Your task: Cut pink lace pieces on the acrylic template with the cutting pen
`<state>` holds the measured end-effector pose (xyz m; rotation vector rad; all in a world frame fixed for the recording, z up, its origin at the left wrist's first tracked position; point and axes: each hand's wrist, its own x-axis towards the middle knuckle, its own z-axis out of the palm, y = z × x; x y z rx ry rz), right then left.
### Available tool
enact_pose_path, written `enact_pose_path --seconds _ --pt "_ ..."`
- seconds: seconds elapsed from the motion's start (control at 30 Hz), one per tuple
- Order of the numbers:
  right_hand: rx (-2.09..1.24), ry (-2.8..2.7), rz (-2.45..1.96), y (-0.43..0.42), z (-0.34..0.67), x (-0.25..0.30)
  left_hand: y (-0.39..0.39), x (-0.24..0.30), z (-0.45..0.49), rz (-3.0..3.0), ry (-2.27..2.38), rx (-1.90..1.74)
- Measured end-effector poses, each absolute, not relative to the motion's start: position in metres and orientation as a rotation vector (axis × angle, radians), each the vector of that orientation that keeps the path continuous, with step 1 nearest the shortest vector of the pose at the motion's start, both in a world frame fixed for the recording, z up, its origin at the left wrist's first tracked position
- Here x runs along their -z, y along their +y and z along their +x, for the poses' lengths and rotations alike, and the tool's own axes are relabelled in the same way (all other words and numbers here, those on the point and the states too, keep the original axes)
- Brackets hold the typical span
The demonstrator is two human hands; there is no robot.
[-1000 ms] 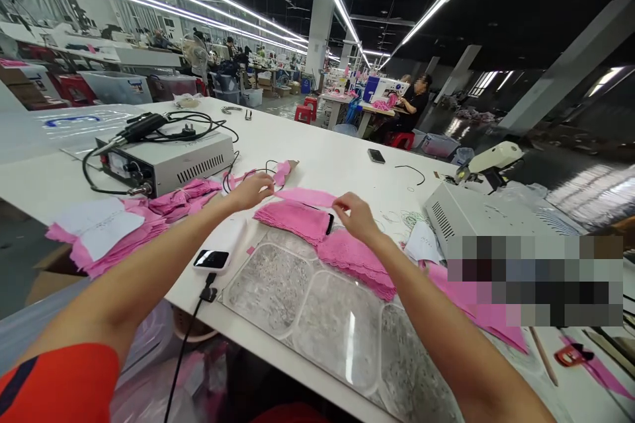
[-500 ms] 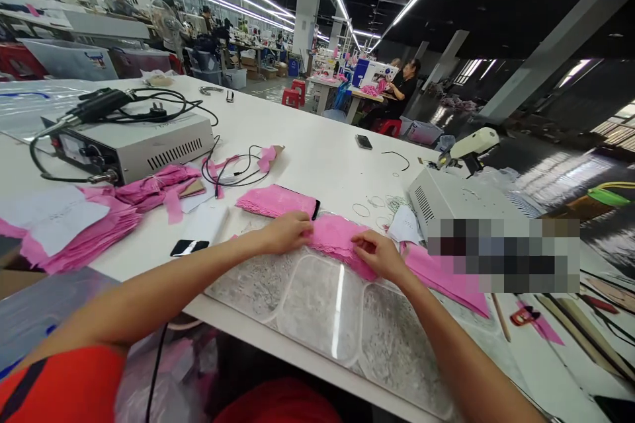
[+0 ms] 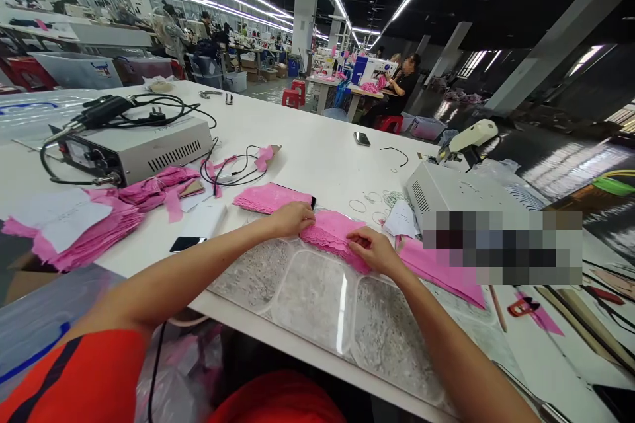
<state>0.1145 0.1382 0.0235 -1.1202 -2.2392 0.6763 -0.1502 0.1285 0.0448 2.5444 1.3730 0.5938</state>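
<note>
My left hand and my right hand both rest on a stack of pink lace pieces at the far edge of a clear plastic sheet on the white table. The fingers of each hand are curled and pinch the stack's edge, the left at its left end, the right at its near right corner. A second stack of pink fabric lies just beyond the left hand, over a black phone.
A grey power unit with cables sits far left, pink pieces with paper near it. A black phone lies at the table edge. A white machine stands right. Another person sits at a sewing table beyond.
A second ago my hands held a pink piece above the far stack; they came down onto the near lace stack and now pinch its ends.
</note>
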Motion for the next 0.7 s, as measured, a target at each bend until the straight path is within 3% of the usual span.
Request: enact_pose_path --seconds 0.37,0.7 --pt "-0.12 -2.209 -1.182 0.136 0.098 -0.024 0.103 -0.071 -0.156 2.539 1.278 -0.688" --pt "-0.146 -2.569 -0.659 0.027 0.117 -0.01 0.025 -0.058 -0.215 2.567 1.086 -0.376"
